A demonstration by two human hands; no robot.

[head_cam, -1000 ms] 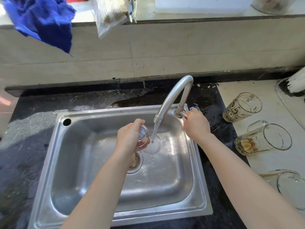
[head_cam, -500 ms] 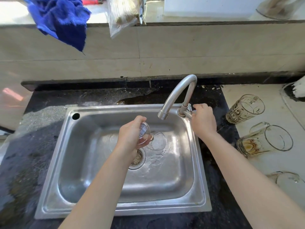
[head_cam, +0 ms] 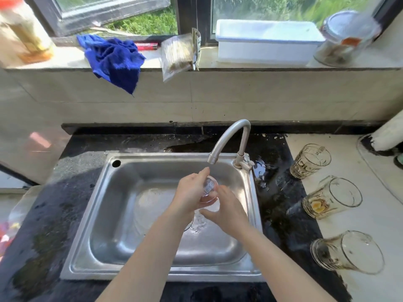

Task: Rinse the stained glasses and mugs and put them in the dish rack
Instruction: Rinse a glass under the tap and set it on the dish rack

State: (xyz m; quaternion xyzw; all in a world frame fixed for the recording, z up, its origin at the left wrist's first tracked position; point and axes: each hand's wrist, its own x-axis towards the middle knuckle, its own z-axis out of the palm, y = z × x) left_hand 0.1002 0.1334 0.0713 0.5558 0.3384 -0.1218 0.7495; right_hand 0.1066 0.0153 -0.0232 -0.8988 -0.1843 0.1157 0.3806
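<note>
Small clear glass (head_cam: 209, 190), bearing a printed label, is tipped on its side above the basin of the stainless steel sink (head_cam: 122, 214), below the spout of the curved metal tap (head_cam: 229, 138). Left hand (head_cam: 189, 192) grips it around the body. Right hand (head_cam: 229, 210) is beside its mouth, fingers extended and spread; contact cannot be determined.

The sink is set in a wet black stone countertop (head_cam: 65, 192). To the right, three stained glass tumblers (head_cam: 331, 197) lie on their sides on a pale worktop (head_cam: 370, 214). Behind, the tiled window sill (head_cam: 239, 64) carries a blue cloth (head_cam: 113, 59) and a white rectangular plastic tub (head_cam: 266, 40).
</note>
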